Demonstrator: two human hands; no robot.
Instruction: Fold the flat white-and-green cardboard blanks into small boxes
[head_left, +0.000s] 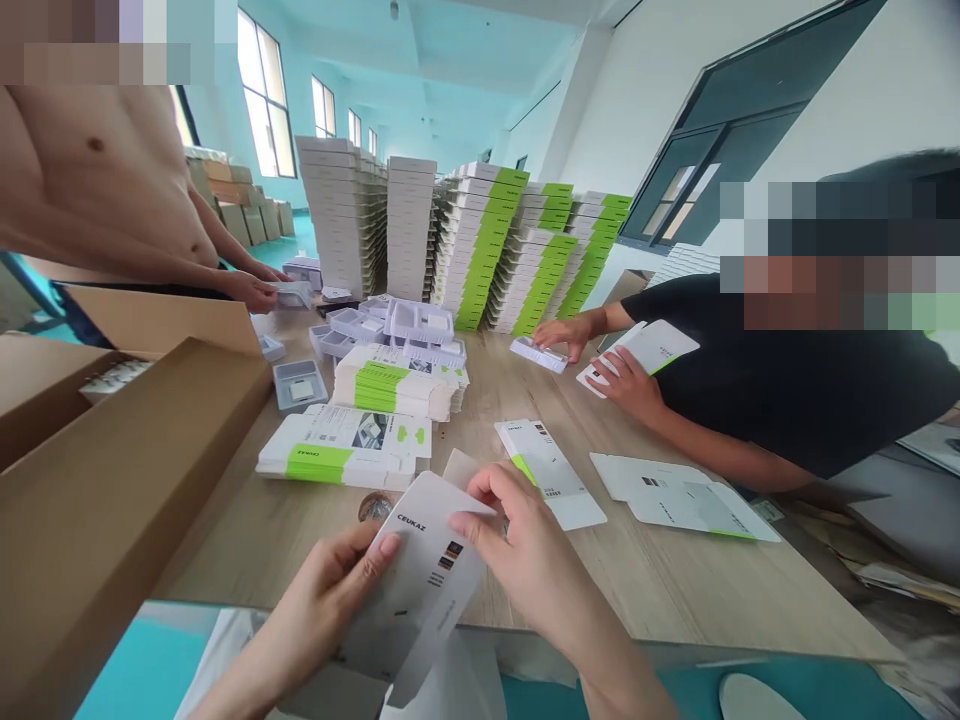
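Close in front of me I hold a white printed carton above the table's near edge. My left hand grips its left side, thumb on the printed face. At the upper right corner, my right hand pinches the carton near a raised flap. The carton's underside and the fingers behind it are hidden. Just beyond lies a stack of flat white-and-green cartons, with another carton stack behind it. One flat carton lies right of my hands.
White plastic trays are piled mid-table. Tall stacks of boxes stand at the back. A large cardboard box borders the left side. At right a co-worker's hand holds a carton; another person's hands work at far left.
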